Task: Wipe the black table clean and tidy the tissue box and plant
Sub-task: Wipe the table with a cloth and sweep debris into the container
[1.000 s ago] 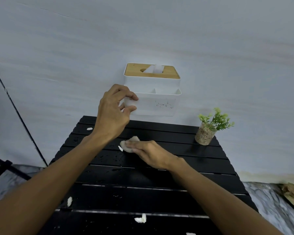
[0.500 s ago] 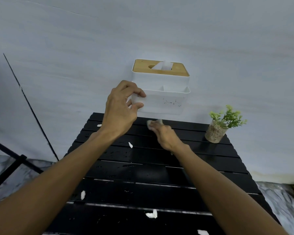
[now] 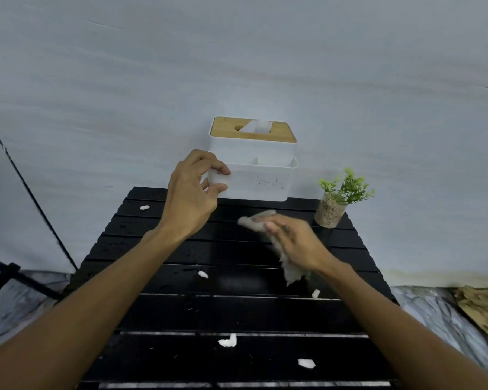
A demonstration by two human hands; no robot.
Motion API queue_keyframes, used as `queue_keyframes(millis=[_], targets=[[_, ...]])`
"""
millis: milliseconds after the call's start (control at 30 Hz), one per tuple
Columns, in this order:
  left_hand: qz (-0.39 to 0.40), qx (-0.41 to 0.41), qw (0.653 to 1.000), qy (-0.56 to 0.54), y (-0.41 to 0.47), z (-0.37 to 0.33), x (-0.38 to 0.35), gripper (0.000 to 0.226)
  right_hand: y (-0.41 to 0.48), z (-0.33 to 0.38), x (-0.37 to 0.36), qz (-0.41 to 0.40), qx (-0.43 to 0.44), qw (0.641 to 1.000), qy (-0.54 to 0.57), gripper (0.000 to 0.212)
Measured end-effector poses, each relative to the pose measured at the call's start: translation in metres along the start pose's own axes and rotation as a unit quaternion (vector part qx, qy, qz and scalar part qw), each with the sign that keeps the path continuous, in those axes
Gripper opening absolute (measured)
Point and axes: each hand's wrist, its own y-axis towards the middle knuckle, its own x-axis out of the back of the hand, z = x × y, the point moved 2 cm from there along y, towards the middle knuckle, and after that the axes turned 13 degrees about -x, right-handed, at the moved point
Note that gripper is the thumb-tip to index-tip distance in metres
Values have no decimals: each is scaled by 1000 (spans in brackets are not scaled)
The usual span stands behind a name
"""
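Observation:
A white tissue box [image 3: 261, 178] with a wooden lid is held up above the far edge of the black slatted table [image 3: 181, 313]. My left hand [image 3: 193, 194] grips its front left corner. My right hand [image 3: 293, 240] presses a damp grey tissue [image 3: 258, 220] on the slats just below the box, blurred by motion. A small green plant [image 3: 337, 199] in a pebble-filled glass pot stands at the table's far right corner. Water drops and several white tissue scraps [image 3: 228, 341] lie scattered over the table.
A pale wall rises right behind the table. A black metal frame [image 3: 9, 274] stands on the marbled floor to the left. A brown crumpled thing [image 3: 482, 308] lies on the floor at the right.
My right hand has swept the tissue from the far middle of the table toward the right and nearer the plant. My left hand still holds the tissue box raised.

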Motion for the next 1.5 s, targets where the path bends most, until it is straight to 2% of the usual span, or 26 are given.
queue_keyframes(millis=[100,200,333,533,1267,1333,1400,1500], targets=[[7,9,1000,-1,-7,3,-10,24,8,-42,25,-60,-54,994,-74,30],[17,19,1000,-12,-17,10,-23,25,2,-65,22,-17,-60,992,-109,32],[31,21,999,-15,-30,24,-42,30,-26,-48,9,47,5,992,-114,35],[42,46,998,-9,-47,34,-71,32,-73,-39,8,84,48,992,-87,33],[63,61,995,55,-65,46,-97,37,-85,-44,6,73,22,996,-41,34],[82,52,993,72,-63,40,-91,34,-86,-42,10,44,-24,999,-3,34],[103,31,991,81,-59,32,-81,30,-88,-44,24,-26,-79,995,54,30],[110,14,989,95,-56,18,-50,23,-98,-57,54,-159,-131,979,-16,27]])
